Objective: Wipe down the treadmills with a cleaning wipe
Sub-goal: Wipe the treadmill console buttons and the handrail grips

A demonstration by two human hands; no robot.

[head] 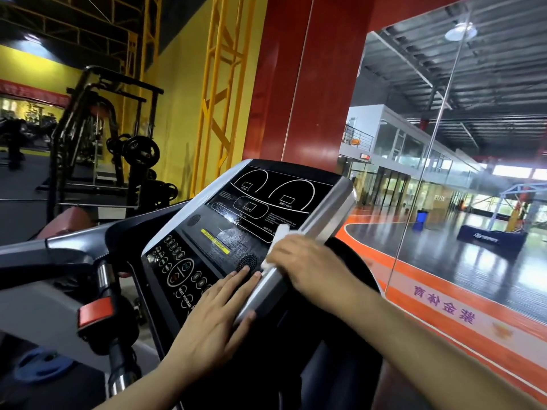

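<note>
Setting: Gym floor with yellow walls (pixel 180 93), a red pillar (pixel 313 78) and a glass wall (pixel 444 161) that looks onto an indoor basketball court (pixel 429 241).
Head view, machine: treadmill console (pixel 236 232), black panel with dial outlines and round buttons, tilted across the middle of the picture; a silver trim bar (pixel 310 232) runs down its right edge.
Wipe: white cleaning wipe (pixel 279 236) lies against the console's right edge, just beside the silver bar, mostly covered by the right hand; a strip pokes out above the fingers and a corner below them.
Right hand: right hand (pixel 307 261) curled over the wipe, holding it to the bar.
Left hand: left hand (pixel 216 318) flat, fingers straight and together, resting on the lower buttons, fingertips just short of the wipe's lower corner.
Left of console: grey handrail (pixel 44 250) with a red tab (pixel 94 312); weight rack (pixel 97 137) behind it.
</note>
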